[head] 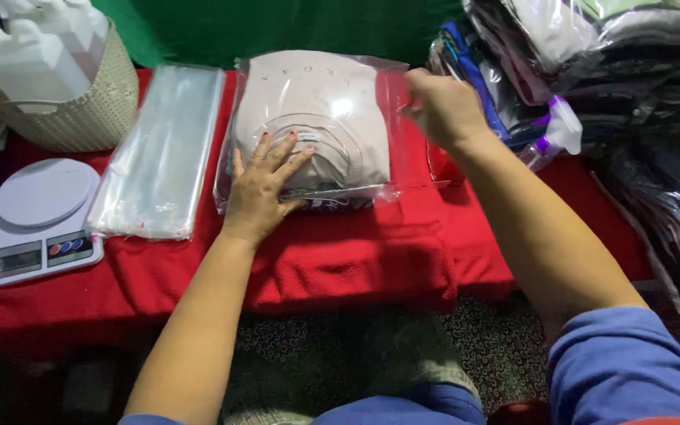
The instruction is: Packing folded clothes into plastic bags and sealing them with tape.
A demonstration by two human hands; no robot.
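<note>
Red cloth covers the bench (356,260), bagged beige shirt (312,118) lying mid-bench. Left hand (261,185) presses flat on it, fingers spread; right hand (442,106) seems to pinch the bag's edge, though it's blurry. Kitchen scale (41,216) sits far left.

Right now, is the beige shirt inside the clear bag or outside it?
Inside. The folded beige shirt lies under glossy clear bag film; the left hand presses it, the right hand pinches the bag's edge.

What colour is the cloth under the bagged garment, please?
Red; the cloth shows best in the head view, spread beneath the bagged garment.
</note>
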